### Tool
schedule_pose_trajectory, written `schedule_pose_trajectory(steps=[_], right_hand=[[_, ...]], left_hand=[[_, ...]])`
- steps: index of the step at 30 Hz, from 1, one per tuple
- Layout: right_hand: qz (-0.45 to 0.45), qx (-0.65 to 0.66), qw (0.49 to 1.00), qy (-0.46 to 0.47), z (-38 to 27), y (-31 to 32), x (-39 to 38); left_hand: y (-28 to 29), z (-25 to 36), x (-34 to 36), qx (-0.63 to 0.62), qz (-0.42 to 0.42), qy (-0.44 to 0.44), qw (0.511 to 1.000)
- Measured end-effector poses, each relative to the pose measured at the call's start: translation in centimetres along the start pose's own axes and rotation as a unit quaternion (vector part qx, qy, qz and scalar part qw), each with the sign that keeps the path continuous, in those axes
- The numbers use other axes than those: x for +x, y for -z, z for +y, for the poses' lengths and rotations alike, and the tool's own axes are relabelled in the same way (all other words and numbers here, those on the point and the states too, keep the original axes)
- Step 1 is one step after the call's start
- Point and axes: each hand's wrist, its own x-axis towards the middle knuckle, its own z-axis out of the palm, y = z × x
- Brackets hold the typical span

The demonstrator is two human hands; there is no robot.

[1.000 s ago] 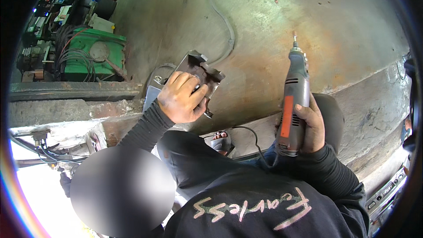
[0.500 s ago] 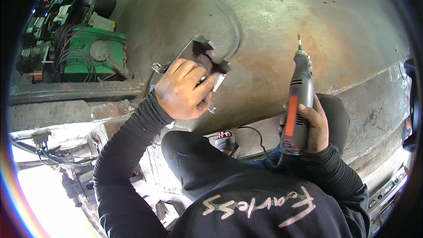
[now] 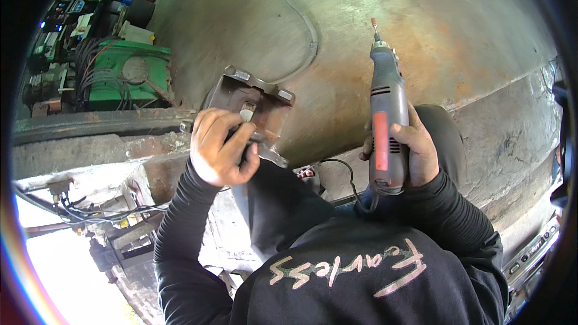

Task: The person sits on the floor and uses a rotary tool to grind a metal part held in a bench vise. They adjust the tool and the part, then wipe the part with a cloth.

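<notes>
My left hand is closed on the near side of a grey metal bracket, a bent part with raised walls and notched edges. Part of the bracket is hidden behind the fingers. In my right hand is a rotary die grinder, dark grey with a red-orange strip along its body. It points away from me, and a small reddish-brown grinding bit sits at its tip. Bit and bracket are well apart. A black cord leaves the grinder's rear end and runs over my lap.
A large worn metal surface curves ahead of me, with a grey cable lying across it. On the left stand a green machine housing with bundled wires and a ledge. A concrete edge runs along the right.
The bracket has been turned so its hollow inner side shows more, and my left hand has shifted left and slightly nearer. The grinder has moved left and a little away from me.
</notes>
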Motion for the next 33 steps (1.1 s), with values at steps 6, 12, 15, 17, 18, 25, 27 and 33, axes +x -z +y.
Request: schedule_pose_trajectory(steps=[6, 12, 15, 17, 18, 25, 27, 33], right_hand=[[-0.069, 0.054, 0.996, 0.000, 0.2, 1.2, 0.3], [-0.091, -0.117, 0.989, 0.019, -2.6, 2.3, -2.9], [-0.100, -0.212, 0.972, 0.026, -3.1, 2.4, -5.0], [-0.107, -0.285, 0.952, 0.039, -3.1, 2.2, -6.0], [-0.111, -0.323, 0.939, 0.038, -3.2, 2.0, -6.4], [-0.288, -0.592, 0.750, 0.062, -2.6, -0.9, -7.6], [-0.311, -0.643, 0.695, 0.085, -1.3, -1.9, -7.3], [-0.319, -0.750, 0.576, 0.059, 1.3, -4.3, -8.3]], left_hand=[[3.4, 5.1, -1.5, -0.016, 0.051, 0.002, 0.999], [2.0, 8.1, -4.3, -0.049, 0.042, 0.025, 0.998], [0.0, 8.6, -5.7, -0.064, 0.031, 0.071, 0.995], [-0.6, 8.4, -6.7, -0.075, 0.077, 0.108, 0.988], [-0.7, 8.4, -7.2, -0.069, 0.092, 0.110, 0.987], [1.0, 7.8, -9.7, -0.070, 0.063, 0.133, 0.987], [1.7, 7.9, -10.2, -0.065, 0.048, 0.129, 0.988], [3.8, 9.0, -11.2, -0.037, 0.013, 0.149, 0.988]])
